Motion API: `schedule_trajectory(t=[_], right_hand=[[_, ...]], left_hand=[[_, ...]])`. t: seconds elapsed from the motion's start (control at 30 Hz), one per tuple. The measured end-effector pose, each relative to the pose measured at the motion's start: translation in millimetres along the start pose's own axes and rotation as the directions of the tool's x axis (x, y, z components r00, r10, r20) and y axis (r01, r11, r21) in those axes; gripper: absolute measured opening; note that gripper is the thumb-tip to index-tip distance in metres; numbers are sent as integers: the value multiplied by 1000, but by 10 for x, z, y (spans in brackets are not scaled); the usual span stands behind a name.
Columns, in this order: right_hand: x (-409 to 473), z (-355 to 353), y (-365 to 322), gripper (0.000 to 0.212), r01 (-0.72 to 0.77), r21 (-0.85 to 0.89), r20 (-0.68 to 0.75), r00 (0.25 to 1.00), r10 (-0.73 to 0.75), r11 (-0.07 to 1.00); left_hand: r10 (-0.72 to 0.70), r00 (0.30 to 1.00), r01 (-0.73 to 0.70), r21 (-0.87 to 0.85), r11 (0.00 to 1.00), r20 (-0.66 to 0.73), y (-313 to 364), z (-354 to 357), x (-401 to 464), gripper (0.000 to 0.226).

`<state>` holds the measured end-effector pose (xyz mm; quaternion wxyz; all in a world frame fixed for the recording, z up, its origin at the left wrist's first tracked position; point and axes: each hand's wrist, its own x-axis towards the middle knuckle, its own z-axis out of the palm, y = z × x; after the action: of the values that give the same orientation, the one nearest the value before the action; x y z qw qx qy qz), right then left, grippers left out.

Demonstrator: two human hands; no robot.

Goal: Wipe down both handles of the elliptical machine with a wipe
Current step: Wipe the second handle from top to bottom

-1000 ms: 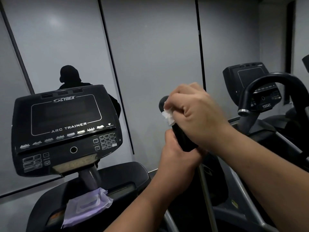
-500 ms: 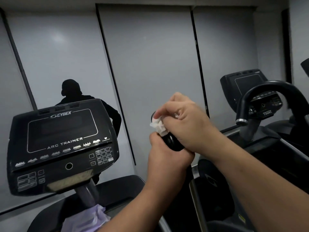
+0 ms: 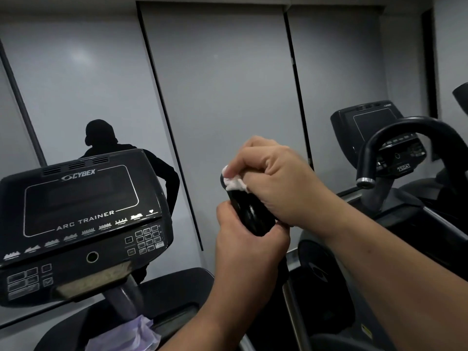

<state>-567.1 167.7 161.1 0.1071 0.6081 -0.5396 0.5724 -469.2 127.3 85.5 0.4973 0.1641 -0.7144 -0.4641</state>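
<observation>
Gripping the black handle [image 3: 247,214] of the Cybex Arc Trainer low down with the left hand [image 3: 243,239], fingers curling round it. Pinching a white wipe [image 3: 234,182] against the handle's top end with the right hand [image 3: 276,181], fingers curled over it. Standing right of the console [image 3: 81,219]. Lying below the console, a purple wipe packet [image 3: 126,334].

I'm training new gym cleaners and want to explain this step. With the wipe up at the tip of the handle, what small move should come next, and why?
Probably draw the right hand down the handle, wipe wrapped round it. The wipe sits only at the top end, and the glossy black grip below it is bare. The left hand grips the lower part, so it would need to shift down to make room.
</observation>
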Motion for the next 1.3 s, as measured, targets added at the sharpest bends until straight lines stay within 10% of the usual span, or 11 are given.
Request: schedule_trajectory(t=[0.33,0.73,1.3], right_hand=[[140,7,-66,10,-115,48,12,993,115,992],[41,127,-336,20,126,-552,141,988,-57,824],[200,134,-248,18,-37,-269,140,987,77,962]], left_hand=[[4,1000,-4,54,999,-1,1,-9,-9,37],[29,1000,-28,60,998,-1,53,-10,1,46],[19,1000,-20,65,998,23,39,-34,-7,40]])
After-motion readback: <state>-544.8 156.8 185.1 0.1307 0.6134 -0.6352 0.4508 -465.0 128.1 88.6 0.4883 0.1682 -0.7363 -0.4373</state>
